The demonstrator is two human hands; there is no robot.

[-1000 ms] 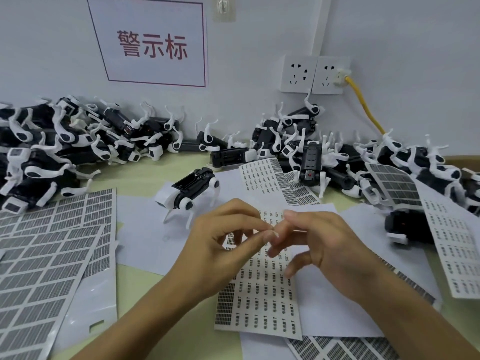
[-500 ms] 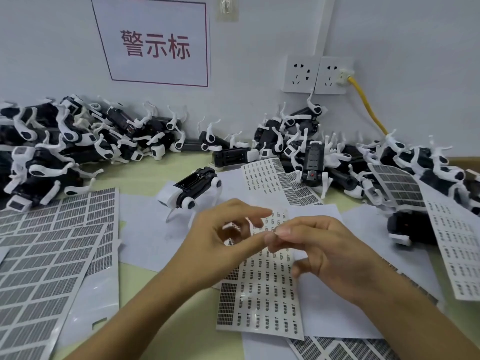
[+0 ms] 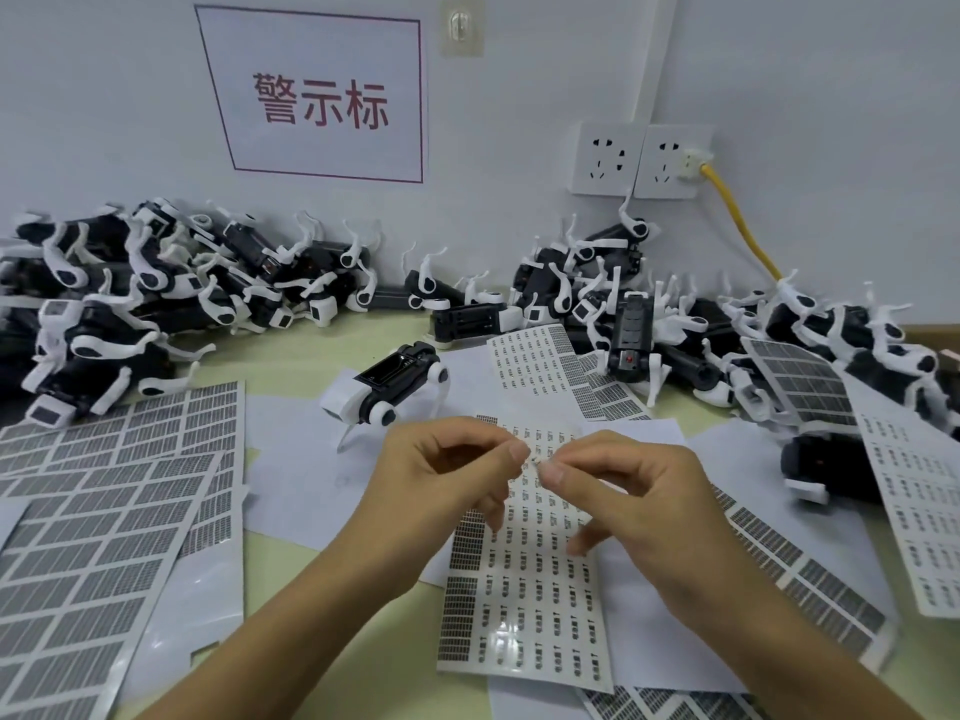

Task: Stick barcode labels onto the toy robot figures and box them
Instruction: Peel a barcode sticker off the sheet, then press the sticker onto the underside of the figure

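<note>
My left hand (image 3: 441, 491) and my right hand (image 3: 639, 506) meet fingertip to fingertip above a sheet of small barcode labels (image 3: 524, 595). Between the thumbs and forefingers of both hands sits one tiny label (image 3: 535, 461), pinched from either side. One black-and-white toy robot dog (image 3: 387, 389) stands alone on white paper just beyond my hands. Piles of the same robot figures lie along the wall at left (image 3: 130, 304) and at right (image 3: 727, 330). No box is in view.
Large label sheets (image 3: 98, 522) cover the table's left side, with more sheets at far right (image 3: 914, 511) and near the centre back (image 3: 540, 361). A wall socket with a yellow cable (image 3: 737, 220) and a wall sign (image 3: 322, 101) are behind.
Both hands have lifted slightly off the label sheet and drawn their fingertips together round the tiny label. The robot dog and the sheets have not moved.
</note>
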